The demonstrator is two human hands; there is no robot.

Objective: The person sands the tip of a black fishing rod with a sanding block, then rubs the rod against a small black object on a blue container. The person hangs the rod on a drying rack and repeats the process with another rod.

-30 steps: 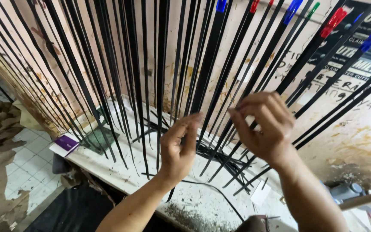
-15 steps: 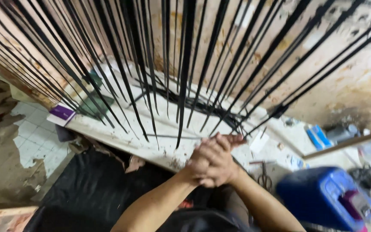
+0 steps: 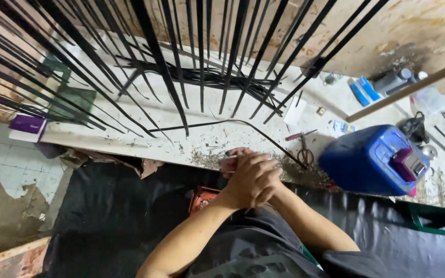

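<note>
Lowered from the hanging black strips (image 3: 202, 56), left hand (image 3: 253, 183) wraps over right hand (image 3: 235, 163) at the table (image 3: 130, 136) edge, fingers curled shut, contents indiscernible; keep grip steady.

Single head view, looking steeply down from above the desk's (image 3: 145, 146) near edge toward the far wall. Close over the clasped hands (image 3: 251, 177) at lower centre; black rods (image 3: 202, 56) crossing the top, floor at left.

Left hand (image 3: 251, 183) covers most of the right hand (image 3: 233, 162), so can't tell if anything's held. Black rods (image 3: 202, 56) run off the top edge; green crate (image 3: 439, 220) gets cut off at right.
</note>
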